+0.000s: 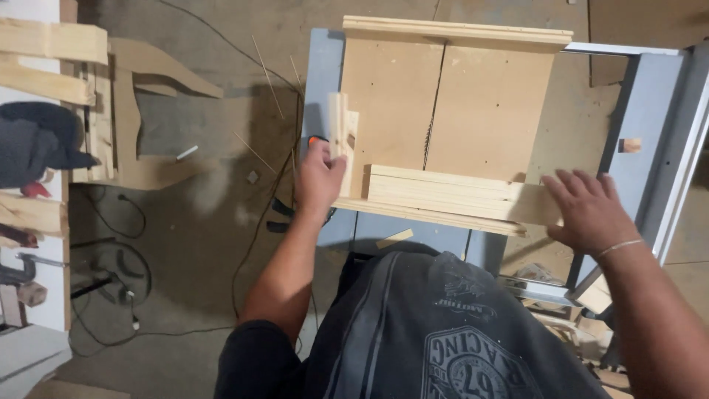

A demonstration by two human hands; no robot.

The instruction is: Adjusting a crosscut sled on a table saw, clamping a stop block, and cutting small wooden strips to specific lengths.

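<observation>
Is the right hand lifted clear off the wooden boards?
No, the right hand lies flat on the end of the wooden boards.

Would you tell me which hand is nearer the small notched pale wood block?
Left. The left hand touches the small notched pale wood block; the right hand rests far across the sled.

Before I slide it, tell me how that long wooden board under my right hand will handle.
The long board looks stiff: straight edges, no sag where it overhangs. It is probably light for its size, being pale softwood. It should slide rather than roll, lying flat against the sled's fence with the right hand pressing its end.
</observation>
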